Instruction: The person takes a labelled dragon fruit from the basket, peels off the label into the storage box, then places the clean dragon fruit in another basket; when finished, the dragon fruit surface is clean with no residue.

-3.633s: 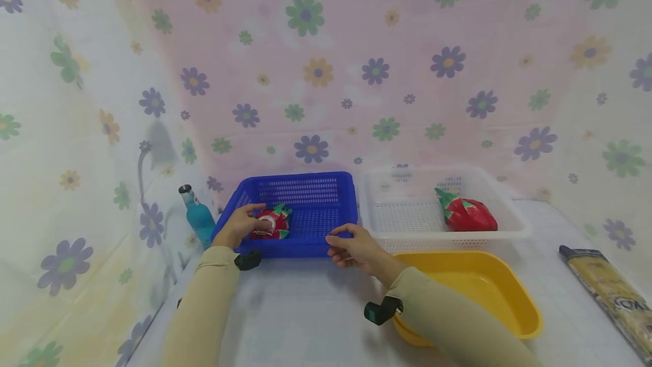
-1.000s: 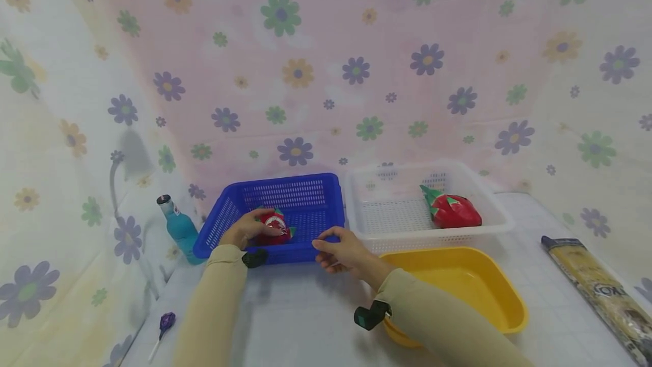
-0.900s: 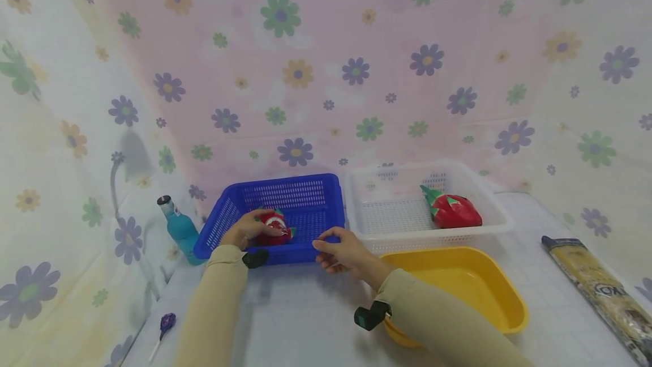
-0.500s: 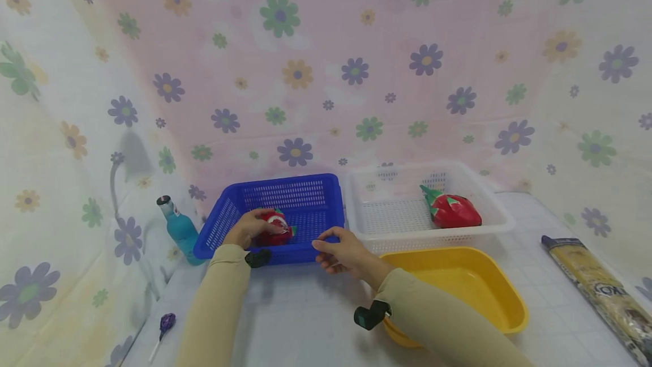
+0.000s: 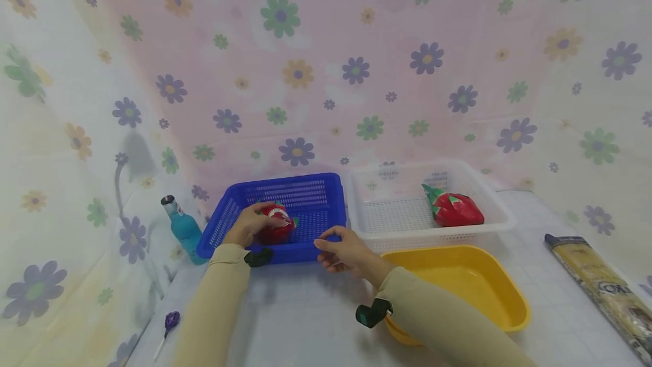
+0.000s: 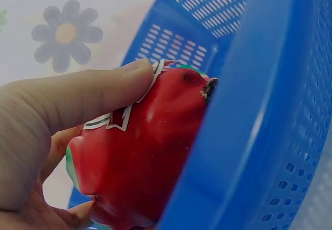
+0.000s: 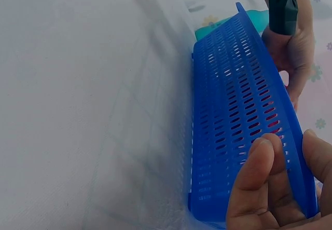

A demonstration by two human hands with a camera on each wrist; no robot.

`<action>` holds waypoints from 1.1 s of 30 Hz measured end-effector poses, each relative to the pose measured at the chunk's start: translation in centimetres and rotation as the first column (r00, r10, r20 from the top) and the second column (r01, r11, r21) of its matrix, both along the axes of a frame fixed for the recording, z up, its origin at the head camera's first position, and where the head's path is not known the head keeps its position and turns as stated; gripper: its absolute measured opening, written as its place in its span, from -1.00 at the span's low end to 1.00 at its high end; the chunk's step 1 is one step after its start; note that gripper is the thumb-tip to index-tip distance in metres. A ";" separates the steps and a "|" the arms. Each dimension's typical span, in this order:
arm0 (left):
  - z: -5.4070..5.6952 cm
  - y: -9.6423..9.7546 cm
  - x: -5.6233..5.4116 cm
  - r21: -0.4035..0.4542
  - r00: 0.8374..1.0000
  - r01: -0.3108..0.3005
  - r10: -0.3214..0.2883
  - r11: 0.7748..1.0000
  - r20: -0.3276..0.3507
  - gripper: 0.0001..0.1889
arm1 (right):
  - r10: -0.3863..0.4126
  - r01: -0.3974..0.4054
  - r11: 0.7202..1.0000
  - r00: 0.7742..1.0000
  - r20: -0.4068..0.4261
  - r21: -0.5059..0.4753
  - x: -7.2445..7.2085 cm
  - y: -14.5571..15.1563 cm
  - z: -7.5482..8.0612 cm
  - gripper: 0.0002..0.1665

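Inside the blue basket, near its left front, my left hand grips a red dragon fruit with green scales and a white-edged label. In the left wrist view, the thumb presses the label on top of the dragon fruit, while the fingers curl beneath it; the basket wall covers its right side. My right hand pinches the basket's near rim at the right corner. The right wrist view has the thumb on the inner side and the fingertips outside the slotted wall.
To the right, a white basket holds another dragon fruit. A yellow basin stands in front of it, partly under my right forearm. Further right lies a long package. A teal bottle and a purple lollipop are at left.
Since the earliest frame, my left hand has closed round the dragon fruit and tilted it, its label rising slightly. My right hand keeps its place on the rim. The head view has shifted left.
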State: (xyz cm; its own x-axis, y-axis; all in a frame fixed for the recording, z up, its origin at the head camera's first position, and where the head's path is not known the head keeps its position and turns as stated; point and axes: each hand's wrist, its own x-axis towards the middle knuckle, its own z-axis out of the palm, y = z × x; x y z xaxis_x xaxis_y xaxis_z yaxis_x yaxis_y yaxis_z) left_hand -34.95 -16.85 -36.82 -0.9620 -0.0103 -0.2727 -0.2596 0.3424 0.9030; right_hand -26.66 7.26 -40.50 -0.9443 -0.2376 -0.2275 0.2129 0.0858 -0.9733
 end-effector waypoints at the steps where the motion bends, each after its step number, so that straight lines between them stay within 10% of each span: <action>1: 0.2 0.0 0.1 0.002 1.000 -0.001 0.001 1.000 -0.014 -0.22 | -0.001 0.001 1.000 1.000 0.001 0.001 0.0 0.0 0.0 -0.52; 15: 3.8 0.0 3.2 0.037 0.988 0.028 -0.021 0.999 -0.156 -0.21 | -0.012 0.012 1.000 1.000 0.016 0.001 0.0 0.1 -0.2 -0.53; 33: 7.4 -0.2 11.0 -0.021 0.979 0.040 -0.043 0.999 -0.199 -0.20 | 0.002 -0.002 1.000 1.000 0.024 0.008 -0.2 -0.1 0.3 -0.57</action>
